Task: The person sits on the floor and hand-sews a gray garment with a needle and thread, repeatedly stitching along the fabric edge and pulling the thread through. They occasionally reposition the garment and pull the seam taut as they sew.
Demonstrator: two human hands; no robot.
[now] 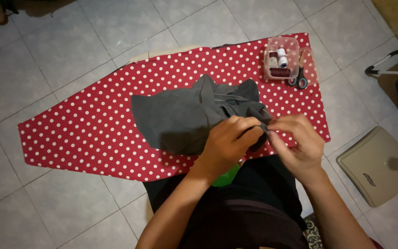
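Your left hand (229, 140) is closed on a bunched fold of the grey garment (185, 117), fingers curled over the edge so the cloth stands up toward you. Your right hand (295, 140) meets it just beside that fold, thumb and forefinger pinched narrow on something too small to make out, most likely a needle; a thin pale line runs up from the pinch. This looks like hand sewing, mid-stitch.

The next move, as I judge it, calls for a steady hold from the left hand so the fold stays taut while the right draws through.

Beyond your grip, the rest of the garment spreads over the red dotted cloth (93, 131) on the tiled floor. Further off, past the right hand, sit a clear box of thread spools (281, 59) and scissors (300, 79) touching its side.
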